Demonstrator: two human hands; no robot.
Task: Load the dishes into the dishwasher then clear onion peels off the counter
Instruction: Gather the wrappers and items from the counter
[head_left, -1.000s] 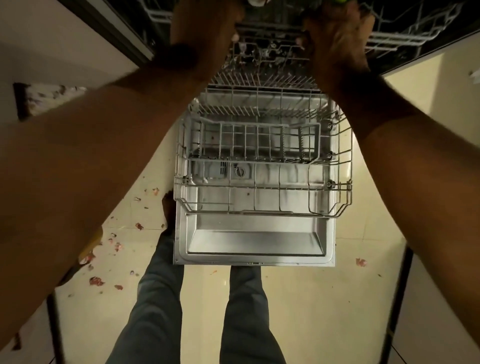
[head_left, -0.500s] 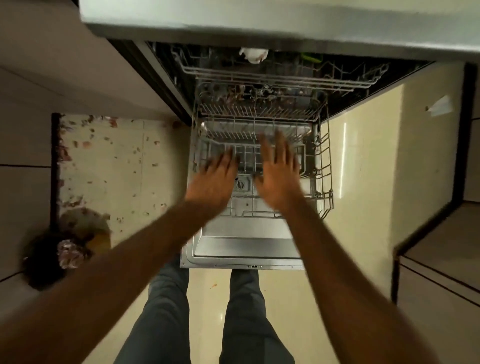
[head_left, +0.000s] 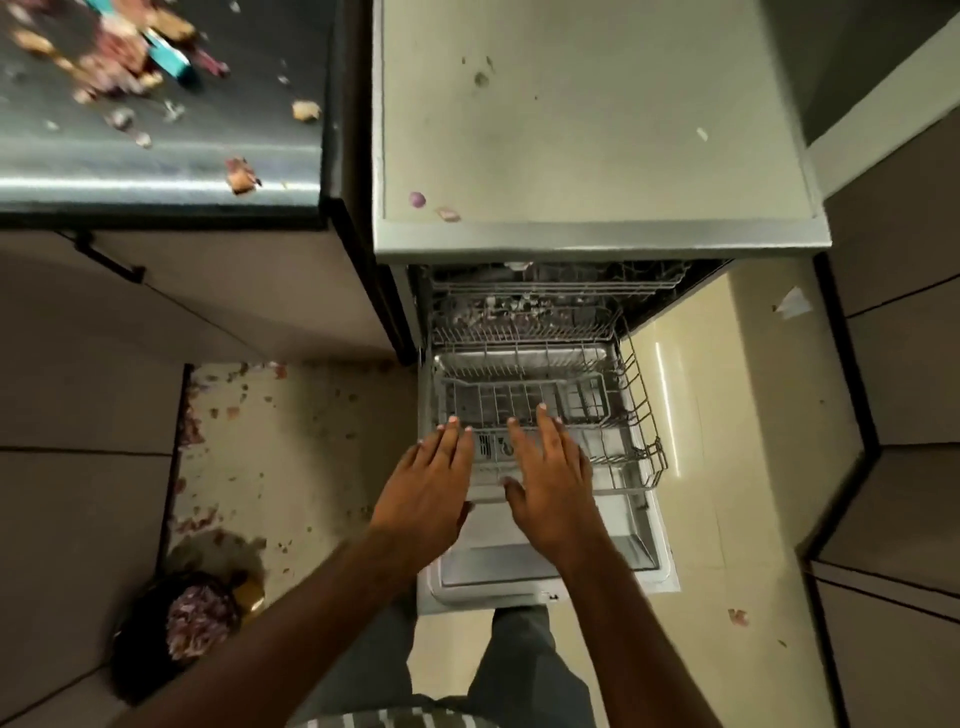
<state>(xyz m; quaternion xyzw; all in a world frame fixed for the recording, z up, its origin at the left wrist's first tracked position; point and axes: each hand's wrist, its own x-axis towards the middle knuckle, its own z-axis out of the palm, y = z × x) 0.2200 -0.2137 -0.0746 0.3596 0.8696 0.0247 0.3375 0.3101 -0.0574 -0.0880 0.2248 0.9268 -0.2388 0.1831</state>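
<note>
1. Over the pulled-out lower rack (head_left: 636, 415), left hand (head_left: 423, 493) and right hand (head_left: 553, 483) hover flat, fingers straight, gripping nothing.
2. Dishwasher (head_left: 597, 234) at twelve o'clock, door down.
3. Onion peels (head_left: 114, 57) litter the counter (head_left: 156, 156) at ten o'clock.

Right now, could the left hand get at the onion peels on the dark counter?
Probably yes: the left hand is open and holds nothing, and nothing stands between it and the onion peels near the counter edge.

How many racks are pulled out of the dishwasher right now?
1. The lower rack is pulled out over the open door; the upper rack sits mostly inside, under the counter. Others may be hidden.
</note>
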